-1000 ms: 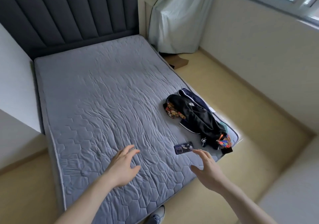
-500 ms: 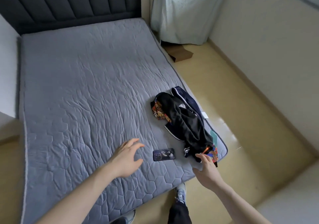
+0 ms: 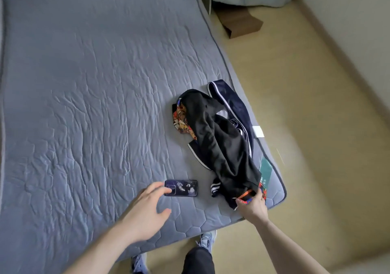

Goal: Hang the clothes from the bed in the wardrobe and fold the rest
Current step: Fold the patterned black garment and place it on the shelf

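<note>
**Two bare hands reach across a grey bed toward a pile of dark clothes**

Seen from a head-worn camera looking down, a grey quilted mattress [image 3: 95, 96] fills most of the view. Near its right foot corner lies a heap of clothes [image 3: 219, 138]: a black garment on top, a navy garment with white stripes [image 3: 236, 105] under it, and a fabric printed in orange, red and yellow [image 3: 182, 122] showing at the far end and again at the near end.

The right hand [image 3: 252, 207] is at the near end of the heap. Its fingers are curled and pinch the edge of the printed fabric where it shows from under the black garment.

The left hand [image 3: 145, 210] hovers over the mattress with fingers spread and relaxed, holding nothing. Its fingertips reach over the near end of a dark phone [image 3: 183, 188] that lies flat beside the clothes; whether they touch it cannot be told.

A green label [image 3: 266, 170] is sewn at the mattress edge just right of the heap. It bears pale writing, too small and blurred to read. A white tag [image 3: 258, 131] sits farther along the same edge; no writing can be made out on it.

On the tan floor beyond the bed lies a brown cardboard piece [image 3: 242, 26]. Grey shoes [image 3: 207, 239] and a black trouser leg show at the bottom.
</note>
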Demonstrator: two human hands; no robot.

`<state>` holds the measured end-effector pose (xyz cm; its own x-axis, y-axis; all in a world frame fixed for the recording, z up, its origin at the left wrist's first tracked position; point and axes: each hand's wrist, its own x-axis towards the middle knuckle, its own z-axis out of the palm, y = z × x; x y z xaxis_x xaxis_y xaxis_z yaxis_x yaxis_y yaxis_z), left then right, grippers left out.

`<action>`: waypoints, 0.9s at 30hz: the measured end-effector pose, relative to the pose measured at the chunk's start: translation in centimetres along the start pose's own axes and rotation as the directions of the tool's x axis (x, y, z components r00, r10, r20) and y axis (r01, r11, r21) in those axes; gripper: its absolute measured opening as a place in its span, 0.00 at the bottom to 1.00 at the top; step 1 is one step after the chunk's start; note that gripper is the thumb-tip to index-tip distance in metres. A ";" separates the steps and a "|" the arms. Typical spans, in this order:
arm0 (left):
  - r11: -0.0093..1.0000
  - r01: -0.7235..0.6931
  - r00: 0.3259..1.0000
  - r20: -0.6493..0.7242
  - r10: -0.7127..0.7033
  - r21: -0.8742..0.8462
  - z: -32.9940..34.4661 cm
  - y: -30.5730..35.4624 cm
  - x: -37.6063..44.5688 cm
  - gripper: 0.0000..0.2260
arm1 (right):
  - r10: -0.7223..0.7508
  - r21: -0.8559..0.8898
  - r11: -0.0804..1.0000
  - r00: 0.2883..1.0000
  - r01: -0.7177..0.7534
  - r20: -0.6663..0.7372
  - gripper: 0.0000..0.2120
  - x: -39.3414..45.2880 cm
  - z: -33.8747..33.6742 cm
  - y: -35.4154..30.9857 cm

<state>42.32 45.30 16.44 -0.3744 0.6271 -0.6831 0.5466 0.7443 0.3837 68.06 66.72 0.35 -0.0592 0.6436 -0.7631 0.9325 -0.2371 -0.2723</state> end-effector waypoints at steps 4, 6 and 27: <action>1.000 0.014 1.000 0.012 -0.015 0.018 1.9 0.6 4.4 0.22 | 0.044 0.096 0.995 0.998 -0.039 -0.052 0.55 6.3 1.9 0.3; 1.000 0.021 1.000 0.013 -0.021 0.023 2.6 0.4 6.0 0.22 | 0.070 0.184 0.981 0.997 -0.062 -0.040 0.52 9.2 2.8 0.4; 0.843 -0.062 0.954 -0.280 -0.107 -0.534 -4.0 3.4 -7.2 0.40 | -0.770 0.596 0.574 0.618 0.561 0.160 0.16 -26.0 -8.3 -21.5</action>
<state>43.83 44.24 25.15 -0.6250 0.5832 -0.5189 0.0839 0.7111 0.6981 52.51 61.11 30.95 -0.8113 0.4640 -0.3556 0.2898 -0.2091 -0.9340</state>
